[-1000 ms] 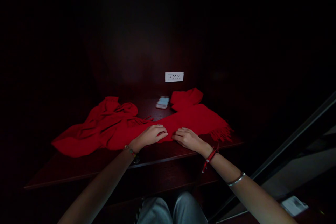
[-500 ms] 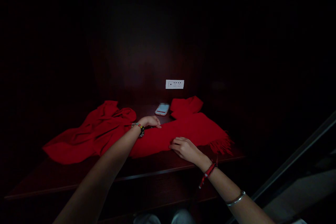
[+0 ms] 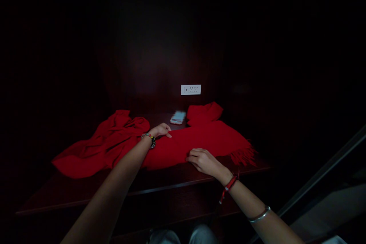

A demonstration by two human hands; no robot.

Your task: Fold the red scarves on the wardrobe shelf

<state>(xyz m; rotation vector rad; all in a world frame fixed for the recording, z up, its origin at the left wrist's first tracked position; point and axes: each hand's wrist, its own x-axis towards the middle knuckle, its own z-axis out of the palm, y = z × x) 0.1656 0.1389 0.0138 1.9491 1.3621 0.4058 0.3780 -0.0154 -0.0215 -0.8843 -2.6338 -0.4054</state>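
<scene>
A red scarf (image 3: 208, 137) with a fringed right end lies across a dark wooden shelf (image 3: 160, 178). Its left part is bunched in loose folds, while the middle stretch lies fairly flat. My left hand (image 3: 161, 130), with a beaded bracelet at the wrist, pinches the scarf's far edge between thumb and fingers. At the near edge, my right hand (image 3: 202, 160) has its fingers closed on the cloth; the fingertips are partly hidden. A red cord bracelet and a silver bangle circle my right arm.
Behind the scarf lies a phone (image 3: 177, 117) with its screen lit. A white socket panel (image 3: 191, 90) is on the dark back wall above it. My knees (image 3: 202, 234) show below the shelf's front edge. A pale slanted edge (image 3: 323, 175) runs along the right.
My left hand has shifted slightly left along the far edge and closed on the cloth. The right hand stays nearly in place. The whole view has shifted a little.
</scene>
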